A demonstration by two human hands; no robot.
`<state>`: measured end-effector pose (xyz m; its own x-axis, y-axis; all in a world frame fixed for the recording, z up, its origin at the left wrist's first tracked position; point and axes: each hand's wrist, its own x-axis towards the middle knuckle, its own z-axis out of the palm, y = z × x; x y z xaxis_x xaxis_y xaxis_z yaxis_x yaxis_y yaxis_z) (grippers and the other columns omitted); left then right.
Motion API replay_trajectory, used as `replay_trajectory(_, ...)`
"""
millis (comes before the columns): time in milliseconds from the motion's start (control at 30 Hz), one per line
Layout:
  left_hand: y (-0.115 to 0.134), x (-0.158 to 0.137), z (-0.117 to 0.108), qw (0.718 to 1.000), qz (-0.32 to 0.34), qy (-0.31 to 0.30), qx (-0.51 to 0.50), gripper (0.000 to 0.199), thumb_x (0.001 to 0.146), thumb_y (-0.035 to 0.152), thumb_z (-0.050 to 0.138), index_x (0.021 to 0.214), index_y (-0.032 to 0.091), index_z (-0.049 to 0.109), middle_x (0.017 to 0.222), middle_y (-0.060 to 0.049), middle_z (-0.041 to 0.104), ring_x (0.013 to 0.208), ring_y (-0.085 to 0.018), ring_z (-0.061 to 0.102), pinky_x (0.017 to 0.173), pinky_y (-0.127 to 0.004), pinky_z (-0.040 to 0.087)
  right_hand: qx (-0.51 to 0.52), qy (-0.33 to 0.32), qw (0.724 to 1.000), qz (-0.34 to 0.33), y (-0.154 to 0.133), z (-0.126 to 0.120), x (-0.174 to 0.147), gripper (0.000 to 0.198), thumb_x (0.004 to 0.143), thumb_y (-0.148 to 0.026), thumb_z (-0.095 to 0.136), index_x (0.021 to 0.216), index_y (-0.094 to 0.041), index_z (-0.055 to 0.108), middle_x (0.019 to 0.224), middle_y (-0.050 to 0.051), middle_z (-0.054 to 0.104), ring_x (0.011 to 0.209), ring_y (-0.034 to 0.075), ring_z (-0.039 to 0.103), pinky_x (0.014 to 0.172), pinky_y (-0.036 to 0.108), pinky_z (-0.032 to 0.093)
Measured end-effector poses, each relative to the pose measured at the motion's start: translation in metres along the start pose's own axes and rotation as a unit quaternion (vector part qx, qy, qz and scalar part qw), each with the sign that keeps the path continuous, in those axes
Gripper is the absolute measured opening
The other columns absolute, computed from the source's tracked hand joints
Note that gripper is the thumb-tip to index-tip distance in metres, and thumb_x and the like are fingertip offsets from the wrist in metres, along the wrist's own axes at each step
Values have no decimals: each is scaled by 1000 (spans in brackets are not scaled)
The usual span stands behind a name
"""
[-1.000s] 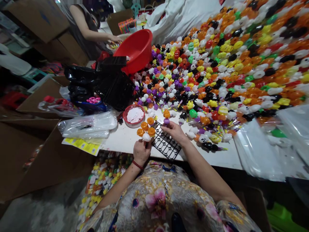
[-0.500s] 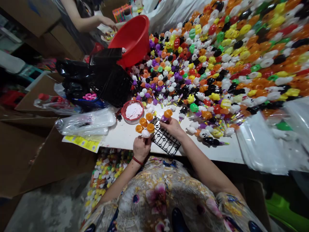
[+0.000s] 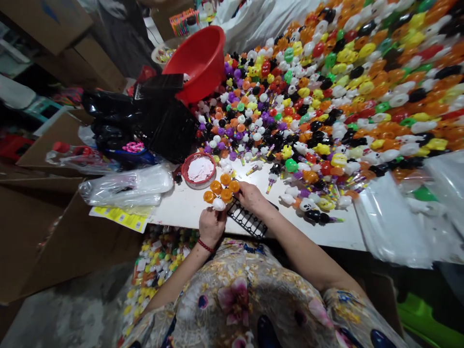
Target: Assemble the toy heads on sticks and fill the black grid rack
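Observation:
My left hand (image 3: 212,226) is closed round the lower ends of a bunch of small toys, their orange pumpkin-like tops (image 3: 215,187) and one white top (image 3: 218,204) sticking up above the fist. My right hand (image 3: 251,198) is closed at the bunch's right side, its fingertips on one more orange-topped toy (image 3: 234,186) that sits against the others. Below my right hand lies a black plastic grid rack (image 3: 250,221), flat at the table's front edge and partly covered by that hand and forearm.
A big heap of colourful toys (image 3: 319,96) covers the table's back and right. Behind my hands stand a red basket (image 3: 183,170) with white slips and a red tub (image 3: 213,58). Clear plastic bags lie left (image 3: 126,186) and right (image 3: 389,222). Black crates (image 3: 170,125) stand left.
My right hand has moved left and slightly down, bringing the orange-topped toy from above the rack to the bunch. At the back, the other person's arm has left the bowl.

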<state>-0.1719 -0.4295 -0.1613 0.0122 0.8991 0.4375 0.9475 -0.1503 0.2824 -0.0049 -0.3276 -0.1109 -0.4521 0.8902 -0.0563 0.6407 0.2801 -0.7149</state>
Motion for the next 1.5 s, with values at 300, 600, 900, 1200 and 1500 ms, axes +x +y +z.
replay_trajectory(300,3,4,-3,999,33,28,9,23,94,28,50,78,20,63,67,-7,63,63,-20,57,62,-32,40,-15,9,999,-27,4,0,-7,20,84,-8,60,103,-14,66,99,10,69,92,20,64,82,29,49)
replay_trajectory(600,6,6,-3,996,44,52,53,31,97,30,46,74,18,63,61,-6,60,59,-20,55,60,-32,39,-186,152,970,26,21,-55,11,19,92,-12,49,97,-15,67,101,15,65,100,26,57,91,36,46)
replay_trajectory(900,8,7,-4,993,50,88,57,32,98,30,46,75,16,63,60,-6,60,57,-20,55,59,-32,39,-289,276,892,213,49,-118,7,27,87,-27,63,106,-8,60,111,22,57,103,34,50,87,45,40)
replay_trajectory(1200,8,6,-2,995,36,76,45,30,98,29,46,77,16,63,61,-7,61,57,-21,56,59,-33,40,-73,312,940,122,61,-122,26,34,80,-39,63,106,-18,66,102,11,66,101,30,55,92,46,44)
replay_trajectory(1500,3,5,-5,999,-21,-1,-48,12,88,27,53,88,18,61,71,-8,65,67,-23,61,64,-34,48,364,199,910,-4,28,-56,17,53,84,-52,62,129,-25,58,109,3,70,101,20,63,94,35,51)
